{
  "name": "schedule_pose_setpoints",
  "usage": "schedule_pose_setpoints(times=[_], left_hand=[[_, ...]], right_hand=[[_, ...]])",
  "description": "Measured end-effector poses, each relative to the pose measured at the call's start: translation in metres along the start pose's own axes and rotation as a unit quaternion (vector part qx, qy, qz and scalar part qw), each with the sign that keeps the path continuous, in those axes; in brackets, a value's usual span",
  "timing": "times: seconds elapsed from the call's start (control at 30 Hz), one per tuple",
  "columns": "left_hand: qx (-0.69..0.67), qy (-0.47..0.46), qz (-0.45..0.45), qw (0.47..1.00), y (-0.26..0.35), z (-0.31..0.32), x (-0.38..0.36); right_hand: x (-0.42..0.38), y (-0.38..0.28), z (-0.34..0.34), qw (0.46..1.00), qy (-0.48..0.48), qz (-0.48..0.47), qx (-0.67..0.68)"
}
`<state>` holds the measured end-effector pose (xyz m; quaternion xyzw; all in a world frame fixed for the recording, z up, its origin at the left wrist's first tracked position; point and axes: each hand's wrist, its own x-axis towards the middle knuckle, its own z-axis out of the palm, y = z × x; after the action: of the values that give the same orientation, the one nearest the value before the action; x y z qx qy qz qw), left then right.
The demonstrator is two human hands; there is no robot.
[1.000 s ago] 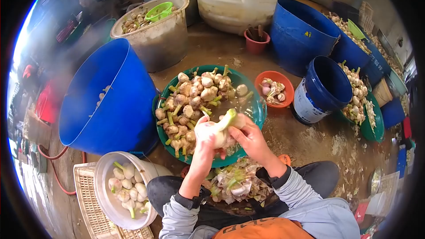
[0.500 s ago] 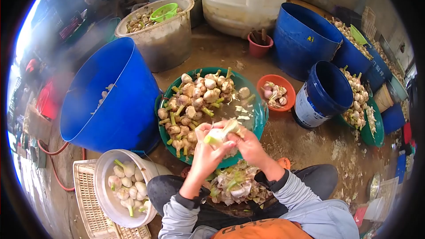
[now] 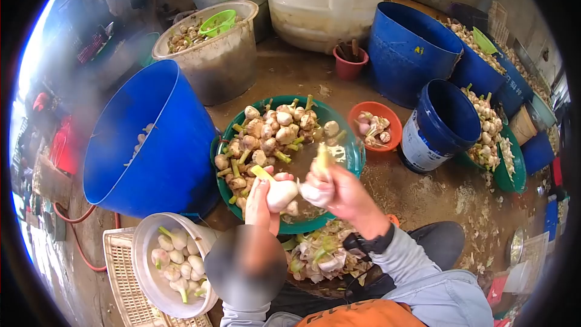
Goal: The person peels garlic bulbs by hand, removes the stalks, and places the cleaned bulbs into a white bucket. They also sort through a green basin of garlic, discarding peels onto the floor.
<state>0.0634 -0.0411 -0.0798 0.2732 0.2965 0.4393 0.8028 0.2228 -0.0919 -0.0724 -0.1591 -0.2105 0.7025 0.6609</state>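
Note:
My left hand (image 3: 258,209) is closed around a smooth white garlic bulb (image 3: 282,195) whose cut green stem points up and left. Just to its right, my right hand (image 3: 354,200) grips garlic skin (image 3: 317,195), pale with a yellowish-green stem piece standing up; its exact shape is partly hidden by the fingers. Both hands are over the near edge of a green basin (image 3: 357,172). Unpeeled garlic bulbs (image 3: 260,139) with short stems are heaped on the basin's left side. Between my legs lies a pile of garlic skins (image 3: 324,254).
A white bucket (image 3: 140,266) of peeled garlic stands at lower left, beside a cream plastic basket (image 3: 118,254). Around the basin are a blue tub (image 3: 133,163), an orange bowl (image 3: 396,130) with garlic and a dark blue bucket (image 3: 426,145). Larger tubs stand behind.
My hands, together on one bulb before, have come apart. The bulb stays in my left hand, while my right hand has pulled skin away to the right.

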Motion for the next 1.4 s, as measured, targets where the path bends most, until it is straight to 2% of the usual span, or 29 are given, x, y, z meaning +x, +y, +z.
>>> schedule_pose_setpoints(times=[0.03, 0.1, 0.13, 0.17, 0.2, 0.23, 0.33, 0.37, 0.4, 0.47, 0.53, 0.6, 0.67, 0.7, 0.73, 0.77, 0.87, 0.93, 0.97, 1.0, 1.03, 1.07, 1.13, 1.17, 1.23, 1.27, 1.3, 1.37, 1.4], left_hand=[[-0.084, 0.025, -0.022, 0.996, 0.0, -0.004, 0.003], [-0.117, 0.014, 0.008, 0.993, 0.008, -0.008, 0.005], [-0.136, 0.022, 0.002, 0.99, 0.011, -0.008, 0.005], [-0.156, 0.027, -0.007, 0.987, 0.012, -0.007, 0.006], [-0.163, 0.021, -0.005, 0.986, 0.011, -0.009, 0.006], [-0.17, 0.014, -0.006, 0.985, 0.009, -0.011, 0.006], [-0.177, 0.004, -0.006, 0.984, 0.008, -0.013, 0.008], [-0.179, 0.008, -0.007, 0.984, 0.005, -0.014, 0.006], [-0.157, 0.012, -0.005, 0.987, 0.004, -0.013, 0.007], [-0.144, 0.024, -0.001, 0.989, 0.0, -0.009, 0.008], [-0.11, 0.065, 0.029, 0.991, 0.004, -0.011, 0.007], [-0.081, 0.023, 0.102, 0.991, 0.024, -0.011, -0.001], [0.105, 0.087, 0.257, 0.957, 0.063, -0.019, -0.032], [0.268, 0.161, 0.308, 0.899, 0.089, -0.018, -0.055], [0.381, 0.245, 0.306, 0.838, 0.115, -0.031, -0.074], [0.485, 0.323, 0.299, 0.756, 0.13, -0.043, -0.081], [0.664, 0.334, 0.383, 0.548, 0.128, -0.053, -0.076], [0.547, 0.223, 0.312, 0.744, 0.106, -0.032, -0.066], [0.556, 0.168, 0.288, 0.762, 0.098, -0.022, -0.06], [0.615, 0.092, 0.295, 0.725, 0.091, -0.021, -0.053], [0.631, 0.029, 0.285, 0.721, 0.087, -0.018, -0.048], [0.625, -0.003, 0.26, 0.736, 0.083, -0.014, -0.043], [0.615, -0.052, 0.205, 0.76, 0.07, -0.009, -0.038], [0.611, -0.068, 0.179, 0.768, 0.062, -0.005, -0.033], [0.702, -0.016, 0.249, 0.667, 0.035, 0.002, -0.021], [0.731, 0.013, 0.259, 0.631, 0.02, 0.006, -0.015], [0.711, 0.016, 0.29, 0.641, 0.007, 0.01, -0.01], [0.668, 0.019, 0.355, 0.654, -0.009, 0.019, -0.005], [0.679, 0.014, 0.373, 0.632, -0.01, 0.021, -0.007]], right_hand=[[-0.005, -0.008, 0.003, 0.997, -0.065, 0.008, 0.027], [-0.026, -0.026, -0.002, 0.99, -0.138, 0.0, -0.033], [-0.036, -0.021, -0.016, 0.985, -0.094, 0.075, -0.126], [-0.045, -0.003, -0.036, 0.924, -0.088, 0.151, -0.341], [-0.054, 0.014, -0.057, 0.807, -0.119, 0.227, -0.532], [-0.063, 0.027, -0.071, 0.544, -0.174, 0.277, -0.773], [-0.044, 0.017, -0.056, 0.401, -0.153, 0.242, -0.87], [-0.032, 0.013, -0.043, 0.592, -0.06, 0.051, -0.802], [-0.015, 0.006, -0.012, 0.657, -0.001, -0.034, -0.753], [0.006, 0.013, 0.015, 0.693, 0.019, -0.08, -0.716], [0.016, 0.027, 0.011, 0.667, 0.004, -0.139, -0.732], [0.017, 0.035, 0.006, 0.624, -0.038, -0.176, -0.761], [0.018, 0.034, -0.04, 0.578, -0.004, 0.007, -0.816], [0.018, 0.036, -0.084, 0.523, 0.019, 0.039, -0.851], [0.013, 0.037, -0.13, 0.507, 0.033, 0.035, -0.86], [0.012, 0.045, -0.163, 0.457, 0.024, 0.07, -0.886], [0.037, 0.105, -0.179, 0.447, -0.044, 0.126, -0.885], [0.046, 0.152, -0.196, 0.435, -0.056, 0.151, -0.886], [0.042, 0.17, -0.212, 0.504, -0.025, 0.169, -0.847], [0.041, 0.172, -0.209, 0.448, -0.035, 0.27, -0.852], [0.035, 0.17, -0.22, 0.457, -0.036, 0.27, -0.847], [0.031, 0.17, -0.241, 0.543, 0.048, 0.274, -0.792], [0.023, 0.141, -0.265, 0.812, 0.069, 0.24, -0.528], [0.027, 0.113, -0.22, 0.856, 0.114, 0.232, -0.448], [0.032, 0.06, -0.102, 0.927, 0.205, 0.166, -0.267], [0.03, 0.04, -0.066, 0.951, 0.147, 0.12, -0.246], [0.024, 0.026, -0.038, 0.963, 0.106, 0.073, -0.237], [0.016, 0.02, -0.005, 0.941, 0.146, -0.032, -0.303], [0.012, 0.017, -0.004, 0.932, 0.135, -0.023, -0.336]])
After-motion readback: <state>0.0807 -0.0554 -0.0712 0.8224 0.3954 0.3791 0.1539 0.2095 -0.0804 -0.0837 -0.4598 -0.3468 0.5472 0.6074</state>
